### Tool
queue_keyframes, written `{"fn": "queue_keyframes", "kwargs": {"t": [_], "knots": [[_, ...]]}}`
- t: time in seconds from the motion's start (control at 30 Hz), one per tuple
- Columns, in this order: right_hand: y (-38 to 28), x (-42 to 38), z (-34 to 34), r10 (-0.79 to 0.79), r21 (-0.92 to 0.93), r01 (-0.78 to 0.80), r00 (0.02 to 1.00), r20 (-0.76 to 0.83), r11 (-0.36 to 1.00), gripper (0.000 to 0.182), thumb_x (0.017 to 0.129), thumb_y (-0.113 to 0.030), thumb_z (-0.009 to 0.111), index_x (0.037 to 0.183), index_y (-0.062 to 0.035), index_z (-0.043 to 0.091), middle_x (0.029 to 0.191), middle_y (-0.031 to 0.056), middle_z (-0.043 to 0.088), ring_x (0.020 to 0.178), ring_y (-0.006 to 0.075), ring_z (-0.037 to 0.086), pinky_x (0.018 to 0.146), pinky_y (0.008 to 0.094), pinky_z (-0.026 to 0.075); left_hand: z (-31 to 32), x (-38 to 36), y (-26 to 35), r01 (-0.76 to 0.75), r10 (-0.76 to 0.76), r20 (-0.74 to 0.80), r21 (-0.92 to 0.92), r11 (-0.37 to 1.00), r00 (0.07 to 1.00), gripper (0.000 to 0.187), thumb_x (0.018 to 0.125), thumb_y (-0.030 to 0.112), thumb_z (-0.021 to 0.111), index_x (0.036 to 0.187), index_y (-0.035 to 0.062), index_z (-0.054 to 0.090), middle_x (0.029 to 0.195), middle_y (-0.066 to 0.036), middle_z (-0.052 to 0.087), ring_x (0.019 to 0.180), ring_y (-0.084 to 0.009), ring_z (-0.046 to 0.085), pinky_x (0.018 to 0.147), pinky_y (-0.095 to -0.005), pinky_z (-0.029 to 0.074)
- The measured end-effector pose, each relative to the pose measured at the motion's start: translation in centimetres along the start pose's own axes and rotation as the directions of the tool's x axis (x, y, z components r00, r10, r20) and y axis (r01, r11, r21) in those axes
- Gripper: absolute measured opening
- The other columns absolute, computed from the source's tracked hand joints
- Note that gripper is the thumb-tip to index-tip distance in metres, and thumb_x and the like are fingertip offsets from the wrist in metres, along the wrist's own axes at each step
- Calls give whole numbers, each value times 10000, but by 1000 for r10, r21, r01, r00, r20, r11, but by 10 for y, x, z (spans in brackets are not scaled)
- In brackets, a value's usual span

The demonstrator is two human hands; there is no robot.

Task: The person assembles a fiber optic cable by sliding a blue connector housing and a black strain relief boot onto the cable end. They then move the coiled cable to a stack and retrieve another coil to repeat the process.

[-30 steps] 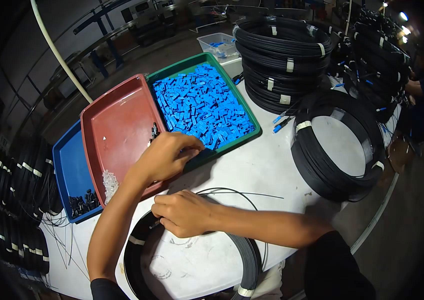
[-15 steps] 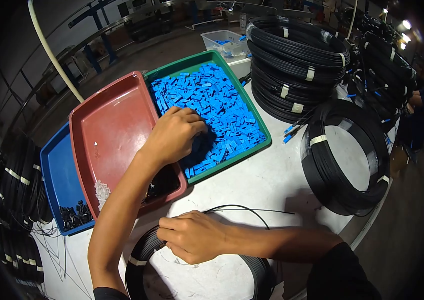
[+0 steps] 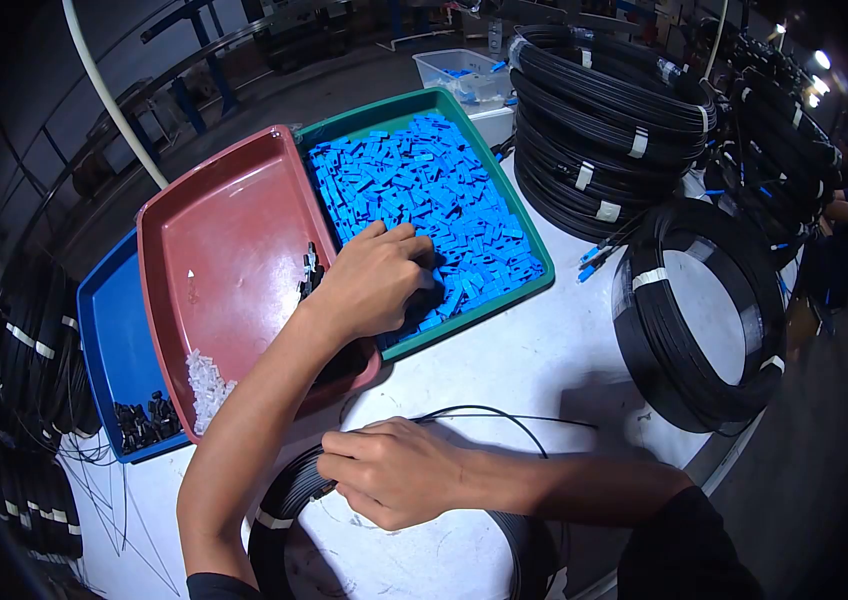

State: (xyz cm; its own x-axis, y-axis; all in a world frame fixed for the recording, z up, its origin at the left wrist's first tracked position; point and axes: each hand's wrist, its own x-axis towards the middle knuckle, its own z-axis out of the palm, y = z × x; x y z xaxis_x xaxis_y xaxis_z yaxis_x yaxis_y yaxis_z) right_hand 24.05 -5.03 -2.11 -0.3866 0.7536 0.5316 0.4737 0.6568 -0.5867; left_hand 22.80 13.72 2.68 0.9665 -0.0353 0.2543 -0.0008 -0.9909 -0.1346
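My left hand [image 3: 379, 280] reaches over the green tray [image 3: 464, 328], its fingers curled down into the blue plastic pieces [image 3: 424, 170]. Its fingertips are hidden, so whatever they hold does not show. Nearer to me, my right hand [image 3: 389, 475] is closed on the black cable at the left upper part of a coil [image 3: 269, 555] lying on the white table [image 3: 504, 375]. A loose loop of cable [image 3: 484, 408] arches behind that hand.
Left of the green tray are a red tray [image 3: 224, 220] with white pieces [image 3: 207, 390] and black pieces [image 3: 310, 270], and a blue tray [image 3: 124, 320]. Stacked coils [image 3: 609, 140], another coil [image 3: 644, 335] and a clear bin [image 3: 464, 85] stand right and behind.
The view has shifted slightly. My left hand has moved a little to the right among the blue pieces, and black pieces beside its wrist now show. My right hand keeps its place at the coil.
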Motion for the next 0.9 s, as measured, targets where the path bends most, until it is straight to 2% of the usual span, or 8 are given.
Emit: {"fn": "queue_keyframes", "kwargs": {"t": [0.17,0.27,0.37,0.43,0.47,0.57,0.73,0.9], "knots": [[1,0,-1,-14,-10,14,1000,20,1000,125,807,-66,625,897,-4,564,856,140,532,688,342,614,667,434,529,-2,3,1,30,-30,-14,5,1000,999,214,663,71,725,863,119,784,1067,-19,691,1007,-239,576,832,-381,418],[0,0,-2,-7,-2,7,1000,14,1000,126,806,-65,627,896,-4,564,849,139,533,690,341,615,669,433,530,-9,5,2,119,-123,-76,-63,991,989,210,665,76,751,874,95,762,934,-75,701,994,-270,596,835,-413,442],[0,1,-4,-10,4,10,1000,19,1000,125,805,-67,631,891,-4,566,838,137,531,691,340,616,666,432,531,-19,2,3,190,-224,-102,-264,945,969,156,731,94,794,868,55,734,853,-81,720,840,-271,639,744,-385,459],[0,1,-5,-26,3,26,1000,8,1000,128,803,-70,636,889,-4,569,831,134,530,684,338,614,652,436,528,-33,-3,9,340,-444,-41,-583,738,895,177,761,106,824,864,24,705,800,-107,718,735,-246,665,676,-356,486],[0,1,-5,-33,6,33,999,13,999,128,803,-70,636,889,-4,569,831,134,530,684,338,614,652,436,528,-48,-7,14,427,-497,32,-562,709,867,201,782,115,831,906,20,705,813,-89,731,744,-175,682,674,-326,505],[0,1,-6,-49,-10,49,998,32,999,128,806,-69,640,904,-9,583,831,132,547,684,343,617,638,442,523,-54,-33,22,309,-540,-76,-751,584,838,225,787,100,825,965,23,710,838,-66,743,760,-132,669,705,-319,516],[-2,3,-10,-30,33,30,1000,-6,999,120,824,-47,659,933,-22,615,845,137,591,703,351,631,629,440,511,-70,-101,45,353,-651,-67,-796,492,756,341,929,129,718,1257,38,699,1019,-101,761,958,-136,699,827,-291,523],[-7,4,-13,-35,2,35,999,37,999,112,845,-98,644,923,-25,609,868,147,594,759,380,640,682,472,518,-70,-163,76,205,-731,-98,-927,314,675,191,922,73,712,1103,13,695,1050,-94,748,981,-152,706,855,-298,536]]}}
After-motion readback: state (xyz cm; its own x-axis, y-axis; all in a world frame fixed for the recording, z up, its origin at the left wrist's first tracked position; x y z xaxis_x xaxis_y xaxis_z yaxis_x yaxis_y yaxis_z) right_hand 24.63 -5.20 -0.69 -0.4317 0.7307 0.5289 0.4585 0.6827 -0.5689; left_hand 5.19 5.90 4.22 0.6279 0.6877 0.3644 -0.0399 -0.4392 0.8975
